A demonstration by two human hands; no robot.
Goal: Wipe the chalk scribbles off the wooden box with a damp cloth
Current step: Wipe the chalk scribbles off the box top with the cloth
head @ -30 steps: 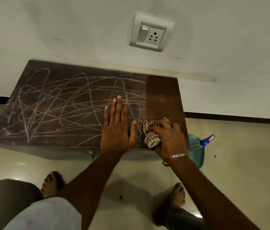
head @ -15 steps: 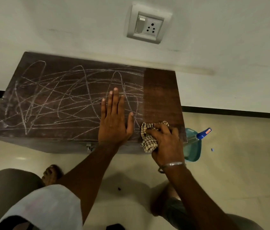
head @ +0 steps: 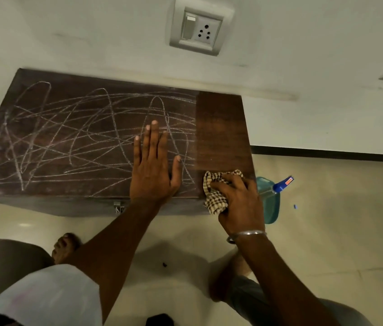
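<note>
A dark wooden box (head: 72, 184) stands on the floor against the wall. White chalk scribbles (head: 79, 137) cover most of its lid; a strip at the right end (head: 221, 132) is bare wood. My left hand (head: 152, 165) lies flat on the lid, fingers straight, just left of that strip. My right hand (head: 239, 203) grips a crumpled checked cloth (head: 214, 198) at the lid's front right corner, part of the cloth hanging over the front edge.
A blue spray bottle (head: 270, 198) stands on the floor right of the box, partly behind my right hand. A wall socket (head: 197, 27) is above the box. My bare feet (head: 64, 247) and knees are on the tiled floor in front. A metal latch (head: 117, 207) sits on the box front.
My right hand has drawn the cloth toward the front edge of the lid, so it now overhangs it. The left hand stays flat in the same place.
</note>
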